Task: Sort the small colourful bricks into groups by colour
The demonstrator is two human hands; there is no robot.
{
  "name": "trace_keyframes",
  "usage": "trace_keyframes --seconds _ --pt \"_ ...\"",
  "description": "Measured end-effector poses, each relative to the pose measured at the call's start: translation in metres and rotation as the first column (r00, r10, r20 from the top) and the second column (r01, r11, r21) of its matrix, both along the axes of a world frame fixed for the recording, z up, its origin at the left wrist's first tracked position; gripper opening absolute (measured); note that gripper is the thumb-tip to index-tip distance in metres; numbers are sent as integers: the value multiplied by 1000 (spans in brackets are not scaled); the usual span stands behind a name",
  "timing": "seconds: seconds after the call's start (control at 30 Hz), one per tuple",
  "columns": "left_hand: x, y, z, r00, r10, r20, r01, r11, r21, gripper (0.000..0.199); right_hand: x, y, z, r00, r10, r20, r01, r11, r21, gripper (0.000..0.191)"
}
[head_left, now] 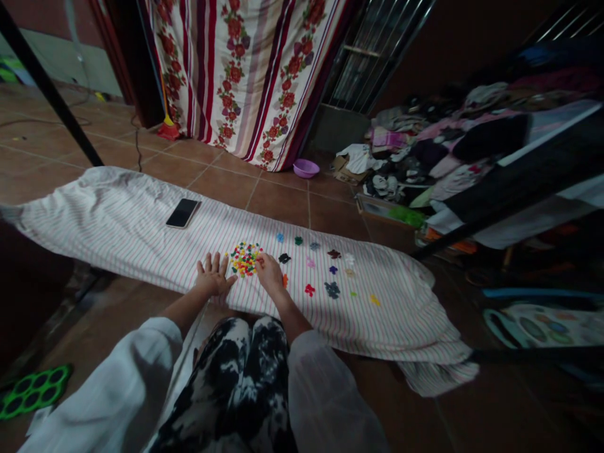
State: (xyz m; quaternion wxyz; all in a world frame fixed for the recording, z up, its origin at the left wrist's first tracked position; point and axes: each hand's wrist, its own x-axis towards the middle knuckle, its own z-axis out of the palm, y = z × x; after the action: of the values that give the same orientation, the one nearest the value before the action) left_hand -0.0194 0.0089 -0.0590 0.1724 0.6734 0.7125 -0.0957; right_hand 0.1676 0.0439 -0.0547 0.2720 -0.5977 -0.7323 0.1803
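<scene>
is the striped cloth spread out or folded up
Spread out: the striped cloth lies flat along the tile floor, bunched only at its right end.

Room on striped cloth (132, 236) leftward to the phone (182, 212), small colored pieces (245, 259) dotting it rightward, heaped clothes (453, 145) beyond

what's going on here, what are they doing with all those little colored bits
A person kneels at a striped cloth spread on a tiled floor. Their right hand is at the edge of a heap of multicoloured small pieces, and their left hand lies spread on the cloth beside it. Small single-colour clusters sit to the right, and a smartphone lies further along.
</scene>
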Motion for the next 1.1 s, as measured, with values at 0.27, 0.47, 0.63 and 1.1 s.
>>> trace_keyframes --seconds 0.27,0.47,0.63,1.1 --pt "0 -1 3 1000 -7 -4 7 1000 2 85 30 -43 -6 992 -74 -101 74 997 -10 18" --pt "0 0 2 1000 -9 -27 9 1000 -4 85 95 -71 -14 941 -240 -239 266 960 85 23" --pt "5 1 7 996 -10 -88 9 1000 -18 84 138 -81 -15 904 -334 -269 373 921 111 25" --pt "8 16 22 994 -76 -73 69 993 -95 126 149 -88 -38 907 -406 -112 416 905 88 25"
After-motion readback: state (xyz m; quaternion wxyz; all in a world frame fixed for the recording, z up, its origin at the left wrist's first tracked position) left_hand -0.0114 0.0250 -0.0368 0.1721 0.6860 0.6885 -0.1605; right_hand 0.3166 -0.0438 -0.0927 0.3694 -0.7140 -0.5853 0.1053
